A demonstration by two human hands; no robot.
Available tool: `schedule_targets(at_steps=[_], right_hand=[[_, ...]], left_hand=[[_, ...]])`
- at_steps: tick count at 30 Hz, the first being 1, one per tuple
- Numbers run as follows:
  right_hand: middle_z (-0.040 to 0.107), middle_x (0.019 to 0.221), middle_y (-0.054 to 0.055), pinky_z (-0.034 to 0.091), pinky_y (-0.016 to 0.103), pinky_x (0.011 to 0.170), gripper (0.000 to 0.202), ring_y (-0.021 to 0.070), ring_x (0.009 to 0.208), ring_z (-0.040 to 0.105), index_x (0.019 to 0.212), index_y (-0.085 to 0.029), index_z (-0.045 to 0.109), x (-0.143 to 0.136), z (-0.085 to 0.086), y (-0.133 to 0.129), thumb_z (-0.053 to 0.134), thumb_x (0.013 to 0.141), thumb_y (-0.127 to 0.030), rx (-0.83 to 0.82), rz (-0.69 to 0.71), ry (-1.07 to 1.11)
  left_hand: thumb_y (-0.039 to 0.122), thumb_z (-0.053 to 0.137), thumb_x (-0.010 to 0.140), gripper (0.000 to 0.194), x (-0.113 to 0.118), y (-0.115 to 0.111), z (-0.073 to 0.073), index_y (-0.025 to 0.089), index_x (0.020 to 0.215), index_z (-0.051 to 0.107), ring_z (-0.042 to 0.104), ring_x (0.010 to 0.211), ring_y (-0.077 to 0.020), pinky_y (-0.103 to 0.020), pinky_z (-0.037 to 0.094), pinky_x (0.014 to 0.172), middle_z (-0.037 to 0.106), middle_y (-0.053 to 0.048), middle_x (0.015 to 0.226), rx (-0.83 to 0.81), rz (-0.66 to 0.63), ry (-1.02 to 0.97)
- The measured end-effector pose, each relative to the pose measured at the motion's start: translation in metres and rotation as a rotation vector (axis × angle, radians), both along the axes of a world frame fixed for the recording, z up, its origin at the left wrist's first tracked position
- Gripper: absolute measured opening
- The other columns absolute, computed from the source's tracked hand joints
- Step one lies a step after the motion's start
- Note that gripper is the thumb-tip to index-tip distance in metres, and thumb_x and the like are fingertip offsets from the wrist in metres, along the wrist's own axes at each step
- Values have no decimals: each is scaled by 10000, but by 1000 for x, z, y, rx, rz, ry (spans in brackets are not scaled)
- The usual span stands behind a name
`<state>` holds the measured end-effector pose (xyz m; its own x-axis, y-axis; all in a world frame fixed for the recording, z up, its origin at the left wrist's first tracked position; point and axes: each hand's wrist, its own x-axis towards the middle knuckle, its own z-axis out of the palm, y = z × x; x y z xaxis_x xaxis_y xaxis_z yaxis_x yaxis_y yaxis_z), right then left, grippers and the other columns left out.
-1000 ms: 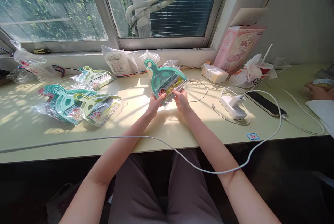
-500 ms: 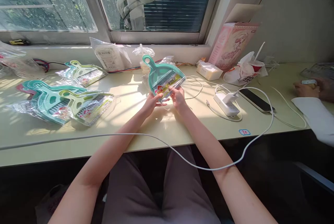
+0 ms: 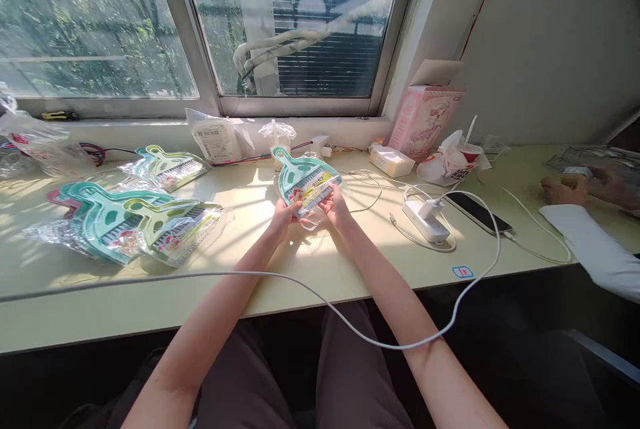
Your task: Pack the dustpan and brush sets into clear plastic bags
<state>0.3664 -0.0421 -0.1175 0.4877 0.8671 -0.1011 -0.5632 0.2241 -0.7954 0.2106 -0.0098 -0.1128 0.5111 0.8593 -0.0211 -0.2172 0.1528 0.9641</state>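
Left hand (image 3: 283,217) and right hand (image 3: 337,207) grip the wrapped teal dustpan (image 3: 290,179) by its near edge; light, even pressure should steady the handle (image 3: 287,157) beyond the grip.

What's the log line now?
left hand: holds teal dustpan-and-brush set | right hand: holds same set | further left: wrapped dustpan sets
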Motion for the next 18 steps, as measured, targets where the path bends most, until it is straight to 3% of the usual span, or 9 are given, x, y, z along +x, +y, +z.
schedule_targets(at_steps=[5,7,9,11,13,15,18], right_hand=[[785,813,124,682,450,838,362,280,839,795,847,-179,730,15,12,-9,696,926,-530,-124,80,-318],[773,758,127,672,511,841,385,322,823,792,777,-192,740,20,13,-18,703,908,-552,-144,-30,-604],[808,917,147,635,555,941,301,357,958,788,828,-208,788,24,14,-27,698,918,-481,-68,-208,-925],[779,1271,130,540,583,1107,194,379,1248,706,1028,-260,831,28,15,-33,723,903,-361,63,-297,-1215],[654,1519,78,392,625,1240,388,381,1481,532,1237,-328,796,32,15,-36,788,852,-273,141,-253,-1425],[598,1585,86,302,656,1279,615,391,1554,436,1362,-340,738,36,13,-35,893,773,-256,150,-163,-1517],[576,1602,120,353,633,1252,881,406,1545,438,1452,-327,680,40,9,-30,1012,638,-261,152,-80,-1517]], left_hand=[[149,778,713,550,-14,13,10,112,1234,606,781,690,-257,-282,548,490,788,-152,1075,-71,3,-15],[100,753,701,500,-20,18,13,137,1179,611,775,737,-238,-281,572,553,787,-118,1041,-102,42,-35],[68,723,711,450,-27,23,15,167,1137,617,767,801,-213,-277,606,649,781,-78,1007,-110,91,-60],[70,725,723,409,-37,27,15,191,1102,625,751,794,-193,-272,619,683,770,-49,959,-123,116,-54],[92,745,731,383,-46,31,13,197,1083,636,726,721,-178,-275,621,650,759,-42,932,-145,84,-32],[95,744,743,357,-53,33,12,191,1073,649,702,657,-170,-276,618,611,750,-44,918,-166,50,-8],[66,708,780,330,-57,35,12,185,1086,673,690,645,-168,-259,615,588,744,-40,876,-187,62,-5]])
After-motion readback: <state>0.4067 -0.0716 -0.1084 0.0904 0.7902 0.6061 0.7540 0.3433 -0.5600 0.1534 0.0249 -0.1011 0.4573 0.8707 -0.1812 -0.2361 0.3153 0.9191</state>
